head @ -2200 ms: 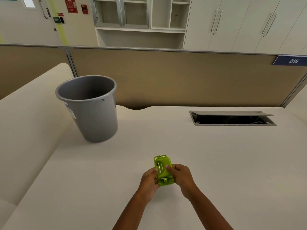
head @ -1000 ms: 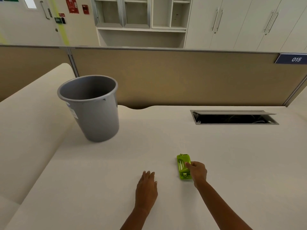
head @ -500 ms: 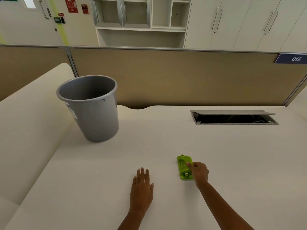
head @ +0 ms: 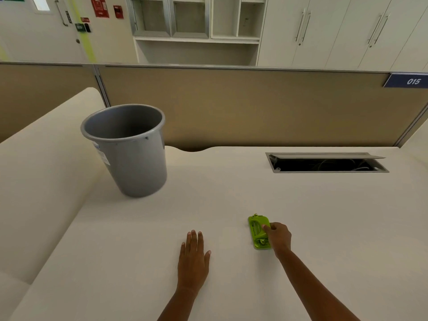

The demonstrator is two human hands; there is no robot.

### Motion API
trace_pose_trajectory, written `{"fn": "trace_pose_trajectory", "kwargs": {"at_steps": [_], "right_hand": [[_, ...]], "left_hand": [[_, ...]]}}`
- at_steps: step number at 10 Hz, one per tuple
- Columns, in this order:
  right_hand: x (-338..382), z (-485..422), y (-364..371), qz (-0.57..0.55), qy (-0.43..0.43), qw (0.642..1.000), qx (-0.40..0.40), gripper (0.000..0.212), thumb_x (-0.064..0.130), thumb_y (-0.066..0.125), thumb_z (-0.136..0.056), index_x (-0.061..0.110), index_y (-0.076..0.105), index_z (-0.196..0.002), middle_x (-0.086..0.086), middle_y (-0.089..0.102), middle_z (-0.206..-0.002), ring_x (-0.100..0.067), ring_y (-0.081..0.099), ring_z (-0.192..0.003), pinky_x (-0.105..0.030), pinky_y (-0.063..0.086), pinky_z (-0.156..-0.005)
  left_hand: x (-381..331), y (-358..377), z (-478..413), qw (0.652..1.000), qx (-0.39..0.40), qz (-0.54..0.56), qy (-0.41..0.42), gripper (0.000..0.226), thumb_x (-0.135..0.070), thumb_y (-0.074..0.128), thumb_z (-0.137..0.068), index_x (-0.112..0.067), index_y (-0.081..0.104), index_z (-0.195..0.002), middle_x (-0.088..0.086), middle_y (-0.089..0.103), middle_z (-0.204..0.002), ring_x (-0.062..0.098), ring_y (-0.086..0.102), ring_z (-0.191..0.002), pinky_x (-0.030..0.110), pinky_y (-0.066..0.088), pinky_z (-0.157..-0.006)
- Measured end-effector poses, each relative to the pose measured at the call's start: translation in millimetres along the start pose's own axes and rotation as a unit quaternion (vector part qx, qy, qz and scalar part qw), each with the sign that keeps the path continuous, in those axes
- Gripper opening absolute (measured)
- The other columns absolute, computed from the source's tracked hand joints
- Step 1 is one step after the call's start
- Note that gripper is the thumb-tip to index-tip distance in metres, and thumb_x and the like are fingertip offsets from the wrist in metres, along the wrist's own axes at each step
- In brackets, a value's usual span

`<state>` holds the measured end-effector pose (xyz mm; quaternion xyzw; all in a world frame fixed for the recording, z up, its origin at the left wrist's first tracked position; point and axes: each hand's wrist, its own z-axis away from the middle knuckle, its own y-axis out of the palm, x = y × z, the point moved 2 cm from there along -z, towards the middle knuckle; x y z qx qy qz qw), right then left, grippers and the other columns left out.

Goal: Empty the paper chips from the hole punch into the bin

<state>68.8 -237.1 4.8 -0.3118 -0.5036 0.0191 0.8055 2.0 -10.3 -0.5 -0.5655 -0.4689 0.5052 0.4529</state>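
A small lime-green hole punch (head: pixel 257 230) lies flat on the cream table (head: pixel 324 228), in the near middle. My right hand (head: pixel 278 236) rests against its right side, fingers curled on its edge. My left hand (head: pixel 193 253) lies flat on the table with fingers together, palm down, holding nothing, well to the left of the punch. The grey plastic bin (head: pixel 129 149) stands upright and open on the table at the back left, an arm's length from both hands. Its inside is not visible enough to tell its contents.
An open cable hatch (head: pixel 326 163) is set into the table at the back right. A tan partition (head: pixel 231 105) closes off the far edge. A second cream desk surface (head: pixel 34 170) slopes along the left. Cabinets stand behind.
Both hands held the punch together in the near middle; then it was set down to the right. My left hand let go and flattened on the table. My right hand stays on the punch.
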Motion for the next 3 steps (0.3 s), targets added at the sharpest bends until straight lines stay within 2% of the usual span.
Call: {"fn": "trace_pose_trajectory", "kwargs": {"at_steps": [1,2,3], "right_hand": [[2,7,1,0.036,-0.024,0.999,-0.012,0.038,0.016,0.055,-0.089,-0.004,0.053,-0.121,-0.024,0.059,-0.119,-0.035,0.053,-0.114,-0.039,0.042,-0.095],[4,24,3,0.11,-0.119,0.986,-0.043,0.049,0.021,0.047,-0.093,0.0,0.037,-0.136,-0.021,0.041,-0.142,-0.032,0.033,-0.135,-0.038,0.032,-0.108],[5,44,16,0.175,-0.241,0.953,-0.053,0.056,0.036,0.029,-0.094,0.0,0.039,-0.137,-0.019,0.037,-0.147,-0.03,0.028,-0.141,-0.036,0.03,-0.113]], "left_hand": [[0,1,-2,1.0,-0.009,-0.008,0.004,0.088,-0.032,-0.009,-0.097,-0.003,0.074,-0.092,0.014,0.075,-0.097,0.024,0.073,-0.088,0.036,0.059,-0.063],[2,-1,-5,1.0,0.005,0.02,-0.003,0.086,-0.034,-0.008,-0.097,-0.001,0.072,-0.099,0.016,0.074,-0.102,0.026,0.072,-0.091,0.038,0.059,-0.065],[1,3,-8,0.998,-0.044,0.045,-0.009,0.073,-0.039,-0.01,-0.096,0.003,0.031,-0.139,0.013,0.071,-0.11,0.02,0.062,-0.113,0.033,0.054,-0.086]]}}
